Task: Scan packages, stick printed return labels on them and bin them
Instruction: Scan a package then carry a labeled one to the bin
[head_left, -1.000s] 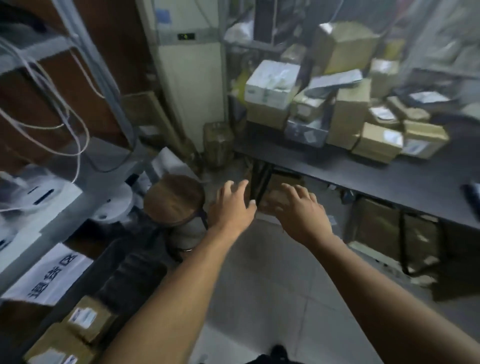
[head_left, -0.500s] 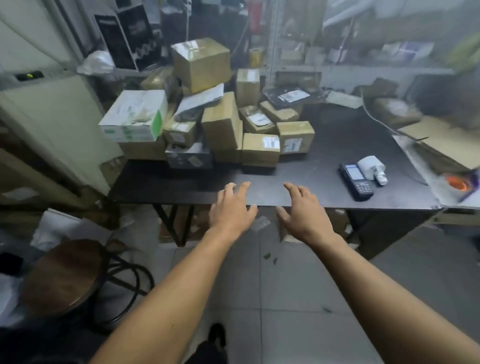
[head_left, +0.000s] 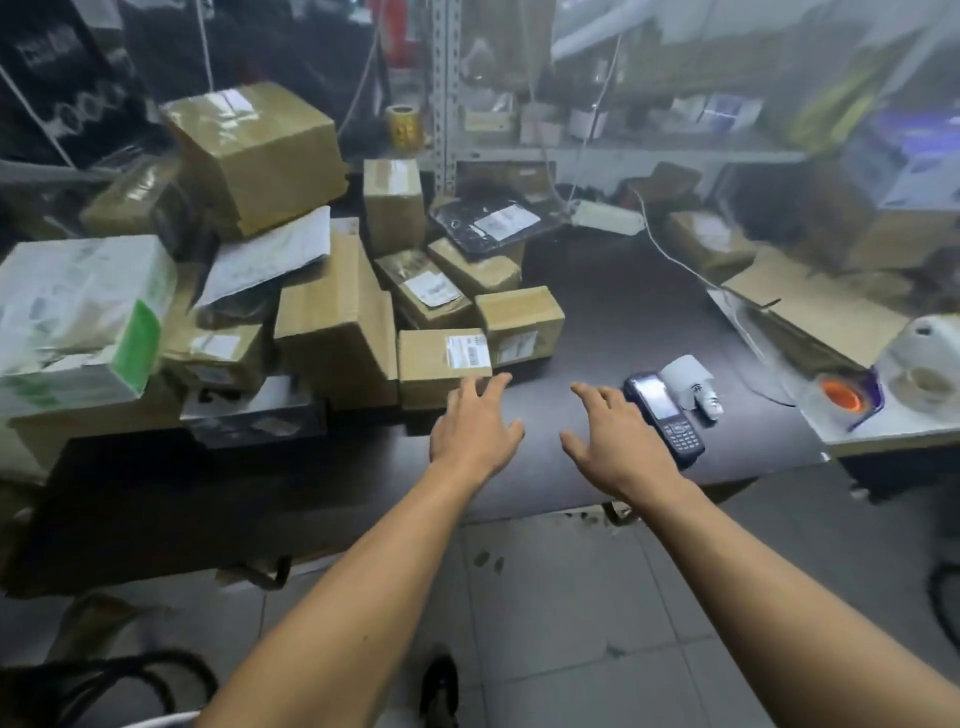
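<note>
Both your hands are out over the dark bench (head_left: 597, 312), palms down, holding nothing. Your left hand (head_left: 475, 428) has its grip wide, fingers spread, fingertips just at the front face of the small box (head_left: 441, 366) w/ the white barcode label; can't tell if they touch it. Your right hand (head_left: 610, 441) is also wide open, fingers splayed, hovering just left of the handheld scanner (head_left: 665, 413).

Taking the scanner as landmark: it lies flat on the bench, screen up, keypad toward you. Touching its right side, slightly behind, is a small white device (head_left: 693, 382); too blurred to say what. The small labelled box sits well to the scanner's left, at the front edge of the package pile (head_left: 322, 291). Another small box (head_left: 519, 325) is behind and left of the scanner, pressed against the labelled one's right rear corner. The pile runs further left and back: brown cartons stacked several high, a white-and-green box (head_left: 78, 317) at far left, a big carton (head_left: 254, 156) on top, a black flat parcel (head_left: 488, 228) at the rear.

Right of the scanner, past the bench end, a white side surface carries an orange tape roll (head_left: 841, 395) in a purple holder and a white dispenser (head_left: 919, 364)
</note>
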